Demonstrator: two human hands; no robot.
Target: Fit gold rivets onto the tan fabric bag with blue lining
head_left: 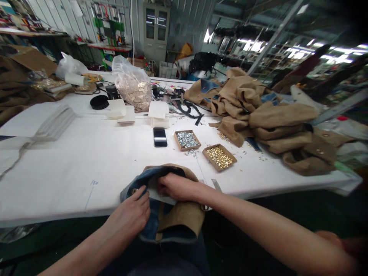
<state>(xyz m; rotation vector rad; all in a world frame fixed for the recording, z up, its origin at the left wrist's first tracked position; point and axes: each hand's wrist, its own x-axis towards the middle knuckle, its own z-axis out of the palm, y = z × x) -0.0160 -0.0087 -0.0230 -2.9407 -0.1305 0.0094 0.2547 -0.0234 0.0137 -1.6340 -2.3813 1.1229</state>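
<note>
A tan and blue fabric piece, perhaps a bag or garment (184, 218), lies over the table's near edge and hangs down toward my lap. My left hand (139, 209) grips its blue left edge, fingers on top beside a small metal fitting (134, 191). Inside the opening is my right hand (175, 186), fingers curled inward with the tips hidden by the cloth. Whatever they pinch cannot be made out. A small ring (204, 207) shows on the fabric's right side.
Beyond the fabric stand a box of silver fasteners (186, 140) and a box of gold fasteners (219, 157). A phone (160, 137) lies near them. Tan garments (276, 122) are heaped at right. A filled plastic bag (132, 86) and paper stacks (54, 120) are farther back.
</note>
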